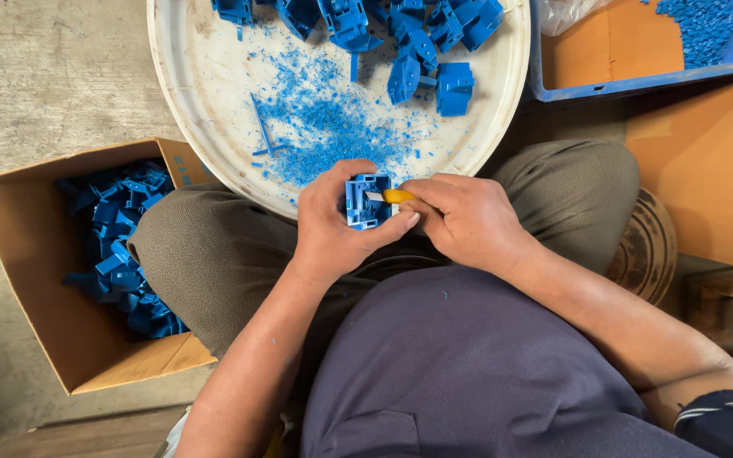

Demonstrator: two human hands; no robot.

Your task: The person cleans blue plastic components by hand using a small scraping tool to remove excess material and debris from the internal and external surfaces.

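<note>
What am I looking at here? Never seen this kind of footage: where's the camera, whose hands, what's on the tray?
There is no machine here. One camera sits on a seated person's head and looks down at their lap. The left hand holds a small blue moulded plastic part. The right hand holds a yellow-handled knife with its blade against that part. Just beyond the knees is a round white tray bearing more blue parts and a scatter of blue shavings. On the person's left, a cardboard box holds a pile of similar parts. A blue tray with blue bits lies at upper right.
</note>
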